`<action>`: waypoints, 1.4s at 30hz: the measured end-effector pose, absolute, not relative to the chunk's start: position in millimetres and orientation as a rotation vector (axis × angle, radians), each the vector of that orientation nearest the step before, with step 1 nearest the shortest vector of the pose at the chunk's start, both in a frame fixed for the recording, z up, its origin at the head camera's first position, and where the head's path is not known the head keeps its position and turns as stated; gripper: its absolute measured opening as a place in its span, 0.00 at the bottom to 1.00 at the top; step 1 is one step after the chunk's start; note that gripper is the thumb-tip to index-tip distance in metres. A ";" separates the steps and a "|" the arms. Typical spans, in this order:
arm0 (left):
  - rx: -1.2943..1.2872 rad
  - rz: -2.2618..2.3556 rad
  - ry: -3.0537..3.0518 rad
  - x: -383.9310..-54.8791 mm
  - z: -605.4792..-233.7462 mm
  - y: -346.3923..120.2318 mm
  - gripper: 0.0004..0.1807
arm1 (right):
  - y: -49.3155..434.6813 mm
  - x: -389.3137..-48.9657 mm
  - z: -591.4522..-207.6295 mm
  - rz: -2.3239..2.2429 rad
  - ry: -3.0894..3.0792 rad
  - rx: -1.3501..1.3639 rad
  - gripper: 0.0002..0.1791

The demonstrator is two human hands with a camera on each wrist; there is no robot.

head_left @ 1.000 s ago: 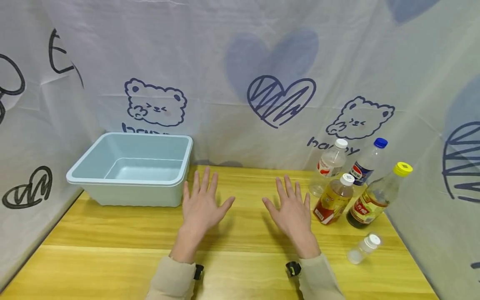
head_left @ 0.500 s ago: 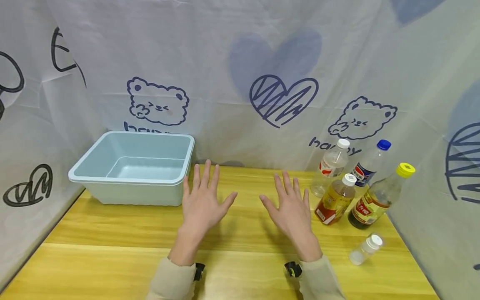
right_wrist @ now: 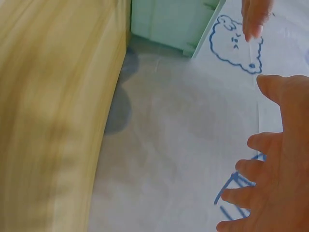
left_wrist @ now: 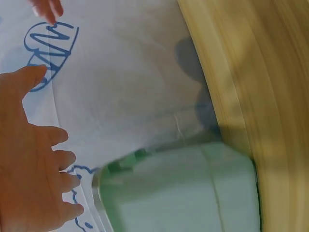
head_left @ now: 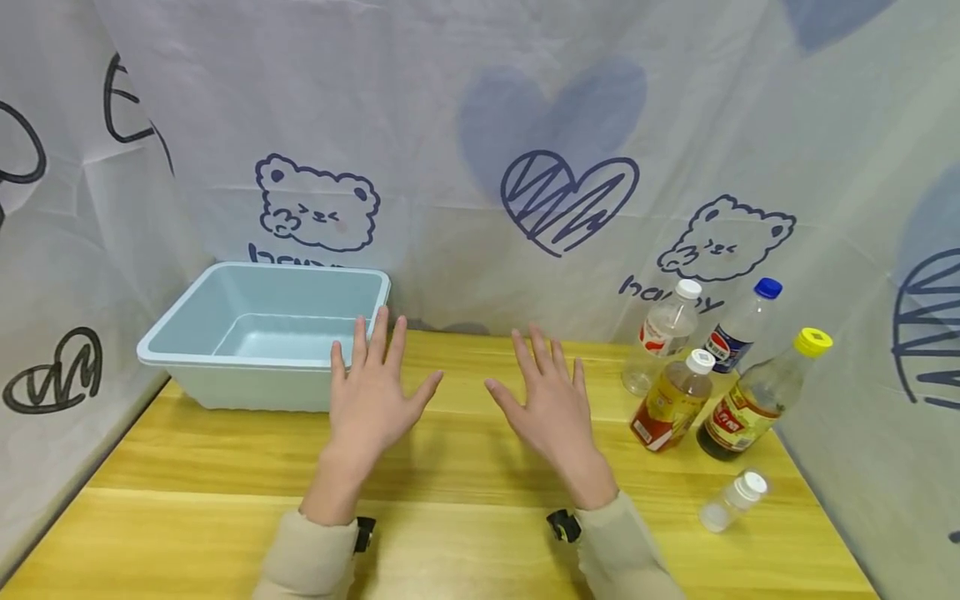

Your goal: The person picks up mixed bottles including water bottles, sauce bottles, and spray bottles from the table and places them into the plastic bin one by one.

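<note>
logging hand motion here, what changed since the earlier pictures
The left hand and right hand both shifted left; in the head view the left covers more of the tub and the right is farther from the bottles. Nothing was gripped or released; tub and bottles stayed put.

Free lane between left hand (head_left: pixel 371 410) and right hand (head_left: pixel 552 408), tub (head_left: pixel 247 387) (at left) and bottles (head_left: pixel 670 408) opposite as barriers.

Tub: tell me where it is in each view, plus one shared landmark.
Head: tub at left, partly behind the left hand.
Left wrist: tub at bottom centre, cut off below.
Right wrist: tub at top centre, cut off above.
Shared landmark: the table.
</note>
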State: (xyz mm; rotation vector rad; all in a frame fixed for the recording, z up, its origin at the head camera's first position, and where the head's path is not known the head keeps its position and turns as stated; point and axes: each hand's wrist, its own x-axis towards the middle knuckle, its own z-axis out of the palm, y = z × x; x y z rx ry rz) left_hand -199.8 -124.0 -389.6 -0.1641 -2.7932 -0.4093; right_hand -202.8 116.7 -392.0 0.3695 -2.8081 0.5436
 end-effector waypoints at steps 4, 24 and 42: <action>-0.150 -0.402 -2.785 -200.3 -388.7 -140.8 0.51 | 103.3 -206.4 -386.4 0.552 -2.792 0.419 0.45; -0.121 -0.345 -2.803 -188.7 -385.8 -223.5 0.51 | 36.7 -220.3 -372.3 0.433 -2.810 0.602 0.44; -0.161 -0.240 -2.826 -186.2 -387.4 -303.3 0.49 | -8.7 -239.0 -368.6 0.337 -2.899 0.666 0.44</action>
